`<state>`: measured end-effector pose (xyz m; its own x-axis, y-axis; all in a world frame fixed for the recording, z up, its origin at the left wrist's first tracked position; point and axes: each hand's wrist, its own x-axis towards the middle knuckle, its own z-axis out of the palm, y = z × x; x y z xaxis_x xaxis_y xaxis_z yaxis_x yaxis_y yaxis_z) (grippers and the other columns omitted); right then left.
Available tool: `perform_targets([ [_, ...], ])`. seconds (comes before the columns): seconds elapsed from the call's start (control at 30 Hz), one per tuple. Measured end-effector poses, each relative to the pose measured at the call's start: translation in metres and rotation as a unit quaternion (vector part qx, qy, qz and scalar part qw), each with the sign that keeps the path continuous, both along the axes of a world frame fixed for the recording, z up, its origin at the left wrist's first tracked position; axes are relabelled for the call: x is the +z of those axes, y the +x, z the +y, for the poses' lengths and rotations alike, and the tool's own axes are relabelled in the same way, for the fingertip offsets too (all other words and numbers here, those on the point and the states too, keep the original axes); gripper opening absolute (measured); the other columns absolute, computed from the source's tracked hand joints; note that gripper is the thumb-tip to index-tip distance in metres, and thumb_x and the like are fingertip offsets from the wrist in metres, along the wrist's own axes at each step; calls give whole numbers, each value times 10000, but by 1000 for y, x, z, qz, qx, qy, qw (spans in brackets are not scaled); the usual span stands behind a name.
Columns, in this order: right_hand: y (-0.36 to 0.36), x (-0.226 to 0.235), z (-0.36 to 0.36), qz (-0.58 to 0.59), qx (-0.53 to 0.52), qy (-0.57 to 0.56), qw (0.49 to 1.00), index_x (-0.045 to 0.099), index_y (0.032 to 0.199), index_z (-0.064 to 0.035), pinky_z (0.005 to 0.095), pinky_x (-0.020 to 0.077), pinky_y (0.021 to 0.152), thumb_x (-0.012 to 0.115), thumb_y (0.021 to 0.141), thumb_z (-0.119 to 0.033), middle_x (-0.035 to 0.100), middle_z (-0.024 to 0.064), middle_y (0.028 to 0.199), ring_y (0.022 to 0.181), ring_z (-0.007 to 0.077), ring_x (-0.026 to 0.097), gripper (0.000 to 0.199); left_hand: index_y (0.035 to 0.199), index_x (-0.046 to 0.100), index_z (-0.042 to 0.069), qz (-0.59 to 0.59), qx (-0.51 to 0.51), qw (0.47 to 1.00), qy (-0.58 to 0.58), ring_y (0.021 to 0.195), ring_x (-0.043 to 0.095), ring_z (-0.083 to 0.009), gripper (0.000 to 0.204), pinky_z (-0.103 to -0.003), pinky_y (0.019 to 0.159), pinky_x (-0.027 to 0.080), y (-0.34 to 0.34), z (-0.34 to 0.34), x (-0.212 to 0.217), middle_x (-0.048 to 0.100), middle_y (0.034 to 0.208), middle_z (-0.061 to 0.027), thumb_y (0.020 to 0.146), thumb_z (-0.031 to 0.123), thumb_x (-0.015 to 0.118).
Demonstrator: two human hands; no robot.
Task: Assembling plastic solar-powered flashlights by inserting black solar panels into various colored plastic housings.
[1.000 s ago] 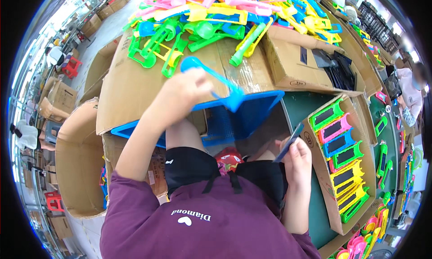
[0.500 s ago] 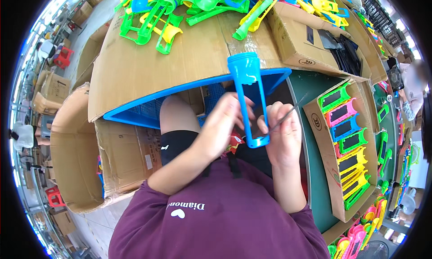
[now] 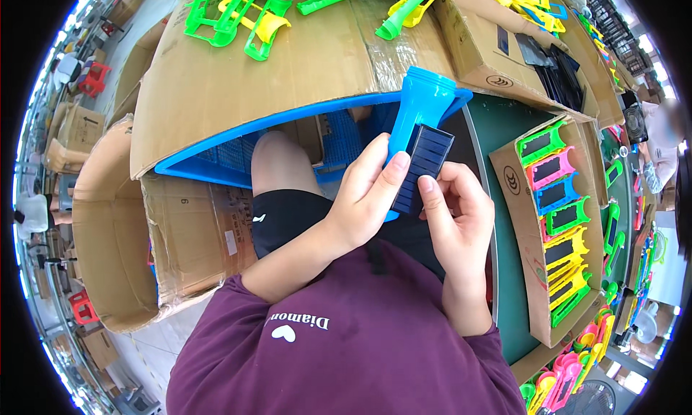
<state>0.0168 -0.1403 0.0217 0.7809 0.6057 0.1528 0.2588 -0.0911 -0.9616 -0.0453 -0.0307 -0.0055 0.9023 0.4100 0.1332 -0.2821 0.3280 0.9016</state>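
My left hand (image 3: 366,199) is closed around a blue plastic flashlight housing (image 3: 427,101), whose round, wide end points up and away from me. Over the housing's long open side lies a small black solar panel (image 3: 424,168) with thin pale lines, tilted along its length. My right hand (image 3: 463,217) pinches the panel's lower right edge between thumb and fingers. The left thumb rests beside the panel's left edge. Much of the housing's lower part is hidden behind the panel and the hands.
Beyond my hands, green and yellow plastic housings (image 3: 241,15) lie on a cardboard sheet (image 3: 288,69) above a blue crate (image 3: 216,171). At the right, a carton (image 3: 515,199) holds colored housings with black panels. Another box (image 3: 476,62) contains dark panels. A large carton (image 3: 108,235) stands left.
The panel, edge-on in my right hand before, has turned broad face up and come over the housing. The housing has tilted to the right, and my left hand now wraps around it.
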Motion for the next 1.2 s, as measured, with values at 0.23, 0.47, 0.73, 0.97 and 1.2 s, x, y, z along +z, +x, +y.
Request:
perform_targets([
  [0.23, -9, -3, 0, -35, -21, 15, 999, 538, 792, 2, 187, 381, 489, 596, 785, -52, 511, 11, 609, 535, 50, 463, 79, 933, 443, 32, -6, 15, 999, 41, 699, 432, -40, 211, -197, 602, 393, 1, -5, 0, 473, 789, -2, 915, 238, 400],
  [0.47, -12, -2, 0, -35, -31, 10, 999, 530, 784, 3, 193, 387, 489, 604, 782, -55, 511, 15, 606, 536, 53, 472, 94, 926, 431, 39, -1, -1, 1000, -1, 705, 432, -37, 183, -191, 604, 387, -4, -7, 8, 468, 788, -3, 923, 215, 381],
  [0.73, -6, 0, -6, 73, 3, 115, 991, 421, 1117, -10, 215, 423, 689, 635, 758, -77, 500, 65, 989, 787, 108, 515, 423, 1177, 357, -13, 2, -31, 997, 66, 946, 472, -102, 387, -248, 831, 388, -11, -3, 7, 484, 1042, -60, 915, 272, 382],
  [0.97, 3, 7, -5, 213, 107, 193, 952, 428, 1106, 17, 230, 434, 745, 577, 799, -48, 516, 74, 978, 850, 113, 514, 348, 1176, 363, -21, 0, -72, 995, -65, 994, 489, -142, 425, -269, 856, 393, -16, 4, 16, 505, 1080, -85, 832, 144, 552],
  [1.2, 9, 5, -17, 247, 145, 163, 944, 488, 952, 13, 204, 437, 689, 533, 835, -54, 560, 49, 847, 763, 85, 536, 142, 1168, 395, -43, 76, -129, 982, -113, 978, 517, -164, 513, -290, 850, 414, -19, 17, 18, 536, 1056, -94, 746, 103, 649],
])
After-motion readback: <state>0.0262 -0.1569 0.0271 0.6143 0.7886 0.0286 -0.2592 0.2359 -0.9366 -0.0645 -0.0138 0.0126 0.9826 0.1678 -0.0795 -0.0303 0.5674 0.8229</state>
